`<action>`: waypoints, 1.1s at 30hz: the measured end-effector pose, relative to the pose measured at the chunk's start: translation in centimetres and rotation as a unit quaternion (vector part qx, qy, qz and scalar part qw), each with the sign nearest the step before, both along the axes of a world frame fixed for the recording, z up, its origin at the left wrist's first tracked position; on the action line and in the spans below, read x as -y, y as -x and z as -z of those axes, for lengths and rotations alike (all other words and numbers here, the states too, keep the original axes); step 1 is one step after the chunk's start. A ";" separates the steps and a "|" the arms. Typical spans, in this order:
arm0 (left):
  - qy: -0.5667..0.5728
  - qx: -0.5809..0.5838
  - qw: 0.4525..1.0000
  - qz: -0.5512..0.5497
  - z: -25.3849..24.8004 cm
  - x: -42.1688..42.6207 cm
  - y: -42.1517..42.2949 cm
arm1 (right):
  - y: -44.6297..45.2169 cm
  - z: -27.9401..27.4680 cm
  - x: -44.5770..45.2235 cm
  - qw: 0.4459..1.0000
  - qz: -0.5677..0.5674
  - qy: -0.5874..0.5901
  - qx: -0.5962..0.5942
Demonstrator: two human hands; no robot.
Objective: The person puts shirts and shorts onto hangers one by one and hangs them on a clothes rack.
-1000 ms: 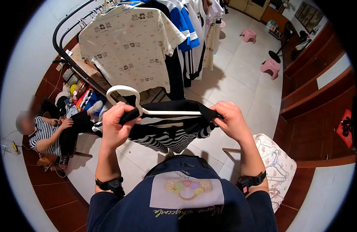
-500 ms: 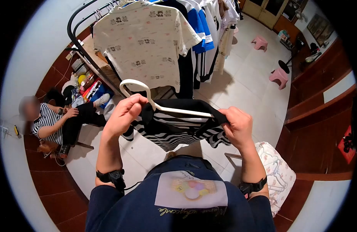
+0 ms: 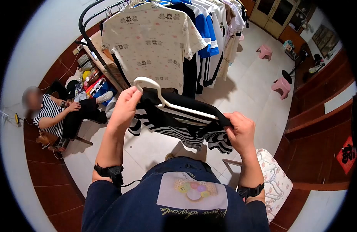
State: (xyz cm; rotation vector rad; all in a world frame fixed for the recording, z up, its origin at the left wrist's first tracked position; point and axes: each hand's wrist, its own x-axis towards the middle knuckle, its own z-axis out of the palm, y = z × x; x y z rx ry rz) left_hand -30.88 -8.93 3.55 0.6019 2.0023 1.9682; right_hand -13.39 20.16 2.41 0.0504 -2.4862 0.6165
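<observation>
A black-and-white striped garment (image 3: 178,130) with a black collar hangs between my hands in front of my chest. My left hand (image 3: 126,106) is closed on the collar's left side, close to the hook of the white hanger (image 3: 190,113). My right hand (image 3: 240,129) pinches the collar's right end, near the tip of the hanger. The hanger's bar slants down to the right inside the collar opening, and its hook sticks up above the black cloth. Part of the hanger is hidden by the fabric.
Ahead, a black rack (image 3: 85,33) holds clothes, a patterned cream shirt (image 3: 147,46) nearest. A seated person (image 3: 54,114) is at the left. A cloth-covered surface (image 3: 277,189) with hangers stands at the right. Pink stools (image 3: 281,88) are further off.
Both hands still grip the garment. It and the hanger have shifted right in view, and the hanger now slants more steeply. The rack appears further right as the view has turned.
</observation>
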 end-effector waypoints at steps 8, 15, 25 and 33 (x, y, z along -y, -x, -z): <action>0.059 -0.014 0.998 0.034 0.3 -0.5 -0.5 | -1.2 0.8 -0.4 0.999 0.036 0.032 -0.005; -0.040 -0.021 0.997 -0.065 1.5 -0.6 -2.0 | -2.0 1.2 -1.8 0.991 0.045 0.113 -0.059; -0.207 0.147 0.967 0.003 5.6 -4.0 -4.3 | -2.5 0.8 -1.9 0.992 -0.002 0.115 -0.059; -0.076 0.122 0.981 -0.131 2.5 -6.0 -7.9 | -2.6 1.8 -1.0 0.991 -0.045 0.109 -0.069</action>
